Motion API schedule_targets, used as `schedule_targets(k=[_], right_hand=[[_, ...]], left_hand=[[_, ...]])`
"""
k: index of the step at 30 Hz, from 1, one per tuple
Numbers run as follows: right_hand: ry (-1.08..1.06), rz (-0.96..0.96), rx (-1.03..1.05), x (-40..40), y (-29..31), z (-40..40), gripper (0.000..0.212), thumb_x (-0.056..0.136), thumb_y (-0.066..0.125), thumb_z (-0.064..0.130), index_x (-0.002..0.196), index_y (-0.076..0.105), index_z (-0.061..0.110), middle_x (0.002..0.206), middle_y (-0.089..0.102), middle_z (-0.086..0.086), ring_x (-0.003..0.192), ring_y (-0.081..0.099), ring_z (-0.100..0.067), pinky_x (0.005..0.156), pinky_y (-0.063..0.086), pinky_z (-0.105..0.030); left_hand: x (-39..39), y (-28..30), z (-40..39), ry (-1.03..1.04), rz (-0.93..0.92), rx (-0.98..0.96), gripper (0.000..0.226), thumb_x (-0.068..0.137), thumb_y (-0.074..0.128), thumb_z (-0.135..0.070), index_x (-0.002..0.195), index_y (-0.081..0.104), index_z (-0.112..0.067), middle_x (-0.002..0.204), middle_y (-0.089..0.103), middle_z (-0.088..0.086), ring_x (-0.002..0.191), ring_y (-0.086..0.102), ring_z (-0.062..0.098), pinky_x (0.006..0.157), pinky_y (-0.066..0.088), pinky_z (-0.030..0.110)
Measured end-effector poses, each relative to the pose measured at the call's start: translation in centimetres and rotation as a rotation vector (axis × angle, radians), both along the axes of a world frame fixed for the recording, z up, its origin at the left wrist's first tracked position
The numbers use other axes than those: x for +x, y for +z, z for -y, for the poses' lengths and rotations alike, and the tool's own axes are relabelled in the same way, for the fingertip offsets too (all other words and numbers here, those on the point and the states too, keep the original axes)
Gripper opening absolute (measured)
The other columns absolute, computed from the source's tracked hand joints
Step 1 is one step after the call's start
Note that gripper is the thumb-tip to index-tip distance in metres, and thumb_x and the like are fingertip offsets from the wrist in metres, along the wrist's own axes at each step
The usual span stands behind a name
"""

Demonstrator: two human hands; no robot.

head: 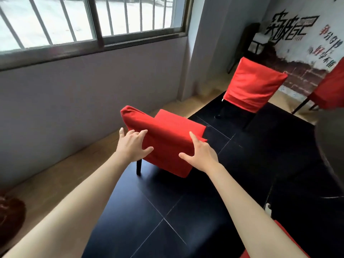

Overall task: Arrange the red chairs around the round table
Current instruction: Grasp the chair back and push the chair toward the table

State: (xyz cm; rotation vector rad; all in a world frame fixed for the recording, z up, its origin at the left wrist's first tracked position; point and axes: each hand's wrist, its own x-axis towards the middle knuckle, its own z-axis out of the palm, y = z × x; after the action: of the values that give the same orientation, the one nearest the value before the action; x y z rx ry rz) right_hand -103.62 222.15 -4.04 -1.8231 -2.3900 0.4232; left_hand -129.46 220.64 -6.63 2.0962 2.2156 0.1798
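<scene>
Dark floor tiles (141, 216) lie bare toward me, pale flooring along the wall at left. My left hand (133, 145) spreads, fingers relaxed, on the near chair (167, 144) back's left edge; my right hand (202, 152) lies likewise on its right edge, gripping nothing. Farther right stands a second chair (253, 86), beside the round table (331, 146) edge.

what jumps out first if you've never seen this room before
The red fabric-covered chair in the middle, standing on the black tiled floor, with the left hand and right hand spread against its backrest. A second red-covered chair stands further back to the right, below the white wall mural with black and red lettering. The barred window fills the upper left.
</scene>
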Motion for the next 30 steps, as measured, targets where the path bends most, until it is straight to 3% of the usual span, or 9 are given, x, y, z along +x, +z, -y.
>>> schedule_targets(k=[5, 11, 19, 26, 30], right_hand=[[0.049, 0.054, -0.041, -2.7, -1.8, -5.1, 0.096, 0.082, 0.059, 0.064, 0.155, 0.009, 0.026, 0.142, 0.049, -0.006, 0.130, 0.044, -0.029, 0.102, 0.040, -0.044], [-0.038, 0.148, -0.066, -5.2, -3.4, -9.9, 0.098, 0.081, 0.056, 0.069, 0.154, 0.007, 0.028, 0.146, 0.045, -0.005, 0.138, 0.032, -0.029, 0.111, 0.020, -0.057], [-0.249, 0.163, -0.187, -7.0, -6.6, -12.4, 0.105, 0.073, 0.053, 0.080, 0.154, 0.004, 0.034, 0.153, 0.037, 0.000, 0.142, 0.028, -0.026, 0.114, 0.014, -0.056], [-0.311, 0.179, -0.286, -6.7, -8.0, -14.2, 0.103, 0.070, 0.054, 0.082, 0.153, 0.009, 0.039, 0.154, 0.035, 0.003, 0.140, 0.029, -0.025, 0.112, 0.020, -0.053], [-0.291, 0.187, -0.320, -6.0, -8.7, -15.3, 0.105, 0.066, 0.052, 0.086, 0.152, 0.013, 0.040, 0.152, 0.037, 0.003, 0.138, 0.032, -0.026, 0.113, 0.016, -0.054]], left_hand=[[-1.4, -2.1, -3.8, 0.005, 0.030, -0.046, 0.081, 0.080, 0.052, -0.065, 0.147, 0.033, -0.023, 0.134, 0.057, 0.001, 0.136, 0.038, 0.024, 0.113, 0.007, 0.059], [-4.6, -3.2, -9.8, -0.037, 0.046, -0.063, 0.079, 0.081, 0.053, -0.064, 0.146, 0.035, -0.021, 0.127, 0.060, 0.006, 0.133, 0.041, 0.025, 0.114, 0.009, 0.056], [-6.3, -6.1, -15.8, -0.273, 0.098, -0.131, 0.078, 0.085, 0.048, -0.065, 0.147, 0.035, -0.021, 0.150, 0.040, 0.003, 0.142, 0.027, 0.026, 0.115, 0.008, 0.055], [-4.8, -7.9, -20.1, -0.411, 0.032, -0.274, 0.071, 0.086, 0.035, -0.072, 0.147, 0.032, -0.036, 0.153, 0.035, 0.005, 0.144, 0.020, 0.030, 0.115, 0.004, 0.055], [-4.6, -8.5, -21.2, -0.436, -0.023, -0.270, 0.071, 0.083, 0.030, -0.077, 0.144, 0.035, -0.041, 0.148, 0.041, 0.001, 0.140, 0.027, 0.030, 0.114, 0.006, 0.056]])
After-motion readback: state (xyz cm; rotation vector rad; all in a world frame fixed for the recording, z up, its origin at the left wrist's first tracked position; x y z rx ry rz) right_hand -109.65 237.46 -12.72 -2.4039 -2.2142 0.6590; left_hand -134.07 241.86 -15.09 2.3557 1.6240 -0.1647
